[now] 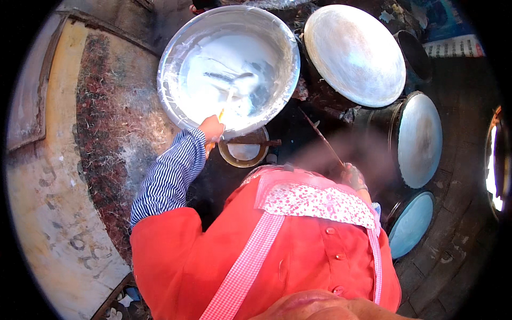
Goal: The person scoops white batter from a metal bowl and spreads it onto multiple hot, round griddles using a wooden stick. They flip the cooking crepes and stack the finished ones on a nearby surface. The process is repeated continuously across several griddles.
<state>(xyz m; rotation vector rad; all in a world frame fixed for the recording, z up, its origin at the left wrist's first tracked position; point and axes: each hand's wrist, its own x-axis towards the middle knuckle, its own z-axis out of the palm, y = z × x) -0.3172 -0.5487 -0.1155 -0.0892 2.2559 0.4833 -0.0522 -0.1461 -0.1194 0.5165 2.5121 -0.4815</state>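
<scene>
My left hand [212, 129] is closed around the yellow handle of a long tool [222, 113]. The tool's white-coated far part reaches into a large metal basin [166, 74], over white liquid [213, 58]; I cannot make out the shape of its end. White splashes coat the basin's inner wall. Lower right of it, near my apron, my right hand [353, 177] is closed on a thin stick [323, 136] that slants up and to the left. Part of that hand is blurred by haze.
Below the basin stands a small round pot [224, 154] with a bar across it. At right are a big pale round disc [354, 53], a second upright disc [420, 141] and a bluish one [412, 225]. A stained wall or board [58, 213] runs along the left.
</scene>
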